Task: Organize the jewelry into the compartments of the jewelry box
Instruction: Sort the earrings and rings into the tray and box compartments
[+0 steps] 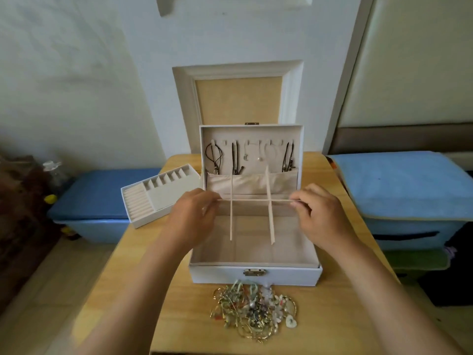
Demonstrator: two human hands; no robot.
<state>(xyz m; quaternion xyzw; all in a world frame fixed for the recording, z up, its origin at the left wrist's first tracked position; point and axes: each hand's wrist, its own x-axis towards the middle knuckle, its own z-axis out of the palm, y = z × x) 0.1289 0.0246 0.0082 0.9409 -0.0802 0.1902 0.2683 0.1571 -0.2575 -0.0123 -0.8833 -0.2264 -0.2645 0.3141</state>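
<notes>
A white jewelry box point(256, 275) stands open in the middle of the wooden table, its beige bottom bare. Several necklaces point(215, 156) hang from hooks inside the upright lid. Above the box opening hangs a beige divider grid point(270, 216), one long strip crossed by two shorter ones. My left hand point(190, 219) pinches the left end of the long strip and my right hand point(321, 213) pinches its right end. A tangled pile of jewelry point(254, 310), gold chains, beads and a heart pendant, lies on the table just in front of the box.
The removed white insert tray point(158, 194) with ring rolls and small slots sits on the table's back left corner. Blue padded storage boxes point(102, 196) point(409, 185) flank the table point(343, 303). A plastic bottle point(55, 172) stands at the far left. A wall rises behind.
</notes>
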